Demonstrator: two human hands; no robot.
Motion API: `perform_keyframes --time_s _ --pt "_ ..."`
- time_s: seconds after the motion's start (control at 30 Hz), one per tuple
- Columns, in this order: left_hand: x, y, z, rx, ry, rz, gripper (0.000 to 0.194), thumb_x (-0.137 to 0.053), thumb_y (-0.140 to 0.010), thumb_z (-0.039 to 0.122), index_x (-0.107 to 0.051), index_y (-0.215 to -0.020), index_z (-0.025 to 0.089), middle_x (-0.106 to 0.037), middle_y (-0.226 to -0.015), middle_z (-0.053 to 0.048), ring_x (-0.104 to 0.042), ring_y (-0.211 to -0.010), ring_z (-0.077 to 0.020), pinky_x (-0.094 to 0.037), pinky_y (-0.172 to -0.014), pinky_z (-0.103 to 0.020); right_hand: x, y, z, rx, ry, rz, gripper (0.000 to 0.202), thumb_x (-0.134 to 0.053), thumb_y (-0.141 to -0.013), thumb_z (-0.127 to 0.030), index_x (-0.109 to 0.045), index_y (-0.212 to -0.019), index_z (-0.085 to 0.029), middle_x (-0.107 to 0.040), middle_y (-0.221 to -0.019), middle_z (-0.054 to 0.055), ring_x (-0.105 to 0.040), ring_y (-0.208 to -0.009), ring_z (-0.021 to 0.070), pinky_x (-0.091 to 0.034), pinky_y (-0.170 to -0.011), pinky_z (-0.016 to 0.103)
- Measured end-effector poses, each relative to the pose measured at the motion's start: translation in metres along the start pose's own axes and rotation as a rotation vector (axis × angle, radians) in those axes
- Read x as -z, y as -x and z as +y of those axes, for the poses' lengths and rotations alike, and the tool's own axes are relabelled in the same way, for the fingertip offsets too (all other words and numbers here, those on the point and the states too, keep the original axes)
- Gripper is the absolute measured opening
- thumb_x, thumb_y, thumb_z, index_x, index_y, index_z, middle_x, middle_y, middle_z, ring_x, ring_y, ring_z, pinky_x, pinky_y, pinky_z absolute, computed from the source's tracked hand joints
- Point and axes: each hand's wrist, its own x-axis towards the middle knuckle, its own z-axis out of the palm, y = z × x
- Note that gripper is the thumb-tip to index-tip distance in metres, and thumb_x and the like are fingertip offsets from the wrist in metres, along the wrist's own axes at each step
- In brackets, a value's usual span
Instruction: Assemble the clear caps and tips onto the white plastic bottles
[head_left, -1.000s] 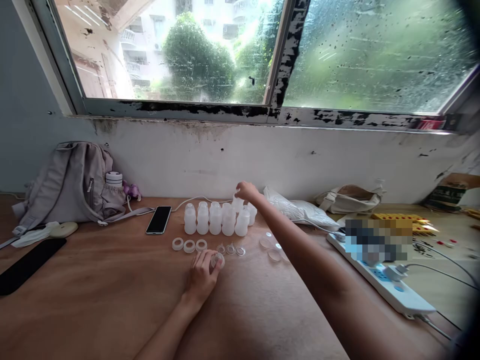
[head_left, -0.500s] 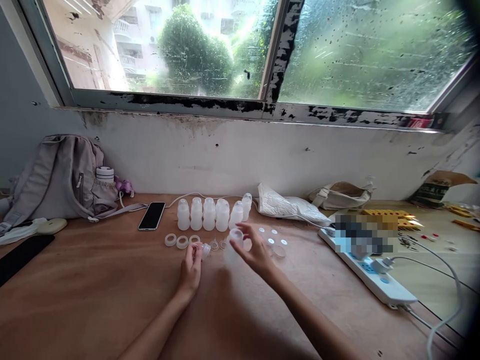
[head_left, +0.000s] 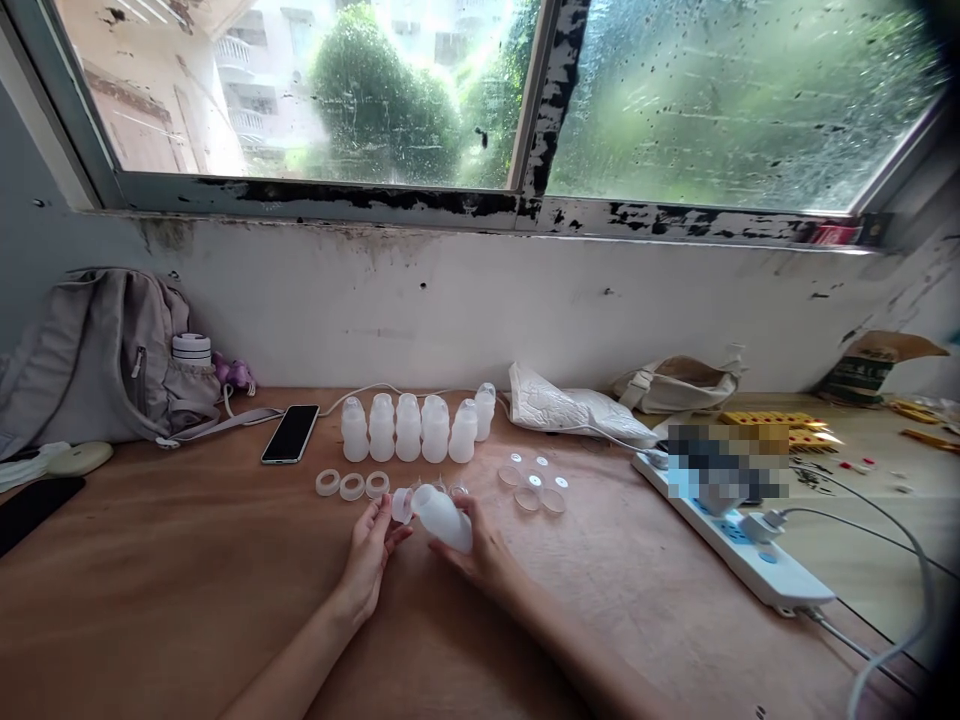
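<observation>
My left hand (head_left: 369, 548) pinches a small translucent cap with a ring (head_left: 403, 506). Wrapped round a frosted white bottle (head_left: 446, 520), my right hand (head_left: 484, 548) holds it tilted, its mouth toward the cap. The two parts are close; whether they touch I cannot tell. Behind the hands stands a row of several frosted bottles (head_left: 408, 428). White rings (head_left: 352, 487) lie left of the cap. To the right are clear round discs (head_left: 553, 500) and small white discs (head_left: 541, 461). Small clear pieces behind the held bottle are partly hidden.
A phone (head_left: 290, 434) lies left of the bottles, near a grey backpack (head_left: 112, 350). A silvery white pouch (head_left: 570, 405) rests by the wall. On the right are a power strip (head_left: 735, 540) with cables, a beige bag (head_left: 679, 385) and yellow pieces (head_left: 802, 430).
My right hand has closed round the bottle and tilted it leftward toward the cap in my left hand. The camera view has shifted slightly.
</observation>
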Motion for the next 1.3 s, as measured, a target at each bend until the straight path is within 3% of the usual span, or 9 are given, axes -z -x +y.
perform_keyframes --time_s 0.43,0.6,0.67,0.73,0.83,0.97,1.03,1.13,1.3 --pt "-0.001 0.003 0.001 -0.085 -0.196 0.011 0.033 -0.058 -0.072 0.043 -0.058 -0.090 0.015 -0.061 -0.095 -0.007 -0.056 -0.086 -0.0177 -0.043 -0.072 -0.026 0.015 -0.003 -0.005 0.073 0.091 -0.008 0.043 -0.063 -0.068 -0.025 -0.049 -0.109 -0.023 -0.048 -0.100 0.007 -0.052 -0.092 0.0212 -0.046 -0.078 0.033" --pt "-0.003 0.006 0.003 -0.110 -0.187 0.011 0.031 -0.061 -0.070 0.041 -0.059 -0.088 0.015 -0.062 -0.095 -0.007 -0.056 -0.088 -0.0178 -0.042 -0.075 -0.025 0.021 -0.003 -0.010 0.048 -0.019 -0.012 0.042 -0.064 -0.067 -0.027 -0.053 -0.107 -0.023 -0.051 -0.100 0.007 -0.052 -0.092 0.0216 -0.044 -0.079 0.033" --pt "-0.005 0.007 0.005 -0.119 -0.152 -0.027 0.031 -0.062 -0.069 0.039 -0.060 -0.089 0.016 -0.062 -0.096 -0.007 -0.056 -0.089 -0.0186 -0.041 -0.076 -0.026 0.023 -0.004 -0.015 -0.071 -0.164 -0.092 0.036 -0.066 -0.064 -0.032 -0.058 -0.098 -0.022 -0.055 -0.090 0.005 -0.054 -0.083 0.0200 -0.046 -0.071 0.030" --pt "-0.006 0.008 0.008 -0.102 -0.097 -0.087 0.030 -0.062 -0.070 0.037 -0.061 -0.092 0.016 -0.061 -0.098 -0.007 -0.055 -0.089 -0.0195 -0.042 -0.076 -0.027 0.023 -0.004 -0.019 -0.290 -0.422 -0.272 0.032 -0.061 -0.066 -0.041 -0.060 -0.088 -0.018 -0.056 -0.073 0.002 -0.056 -0.065 0.0165 -0.045 -0.054 0.025" --pt "-0.004 0.008 0.013 -0.048 -0.016 -0.152 0.032 -0.059 -0.073 0.034 -0.060 -0.100 0.017 -0.060 -0.101 -0.007 -0.054 -0.090 -0.0198 -0.042 -0.076 -0.028 0.020 -0.002 -0.023 -0.617 -0.914 -0.523 0.042 -0.044 -0.075 -0.049 -0.059 -0.085 -0.011 -0.054 -0.060 0.002 -0.051 -0.044 0.0111 -0.033 -0.035 0.018" --pt "0.001 0.004 0.017 0.031 0.054 -0.212 0.042 -0.057 -0.075 0.031 -0.051 -0.115 0.020 -0.059 -0.102 -0.007 -0.054 -0.094 -0.0204 -0.041 -0.081 -0.031 0.017 -0.001 -0.030 -0.753 -1.201 -0.572 0.043 -0.039 -0.078 -0.047 -0.057 -0.086 -0.010 -0.056 -0.066 0.004 -0.051 -0.044 0.0086 -0.030 -0.034 0.016" --pt "0.003 0.002 0.016 0.045 0.096 -0.214 0.045 -0.055 -0.076 0.036 -0.048 -0.118 0.022 -0.058 -0.107 -0.007 -0.052 -0.099 -0.0219 -0.040 -0.084 -0.033 0.018 -0.002 -0.032 -0.725 -1.142 -0.544 0.040 -0.042 -0.077 -0.047 -0.055 -0.087 -0.011 -0.054 -0.064 0.002 -0.051 -0.045 0.0094 -0.032 -0.034 0.017" --pt "0.004 0.002 0.012 0.013 0.109 -0.201 0.054 -0.057 -0.071 0.049 -0.048 -0.117 0.022 -0.054 -0.116 -0.008 -0.047 -0.108 -0.0243 -0.038 -0.088 -0.034 0.017 -0.002 -0.035 -0.604 -0.826 -0.446 0.036 -0.051 -0.073 -0.046 -0.055 -0.086 -0.013 -0.053 -0.062 0.001 -0.051 -0.049 0.0117 -0.036 -0.038 0.020" --pt "0.000 0.006 0.010 -0.002 0.025 -0.178 0.052 -0.065 -0.067 0.041 -0.050 -0.113 0.022 -0.052 -0.119 -0.008 -0.042 -0.114 -0.0226 -0.036 -0.090 -0.028 0.012 0.006 -0.034 -0.111 -0.059 -0.177 0.029 -0.059 -0.069 -0.037 -0.056 -0.091 -0.019 -0.058 -0.084 0.004 -0.055 -0.075 0.0195 -0.044 -0.063 0.029"
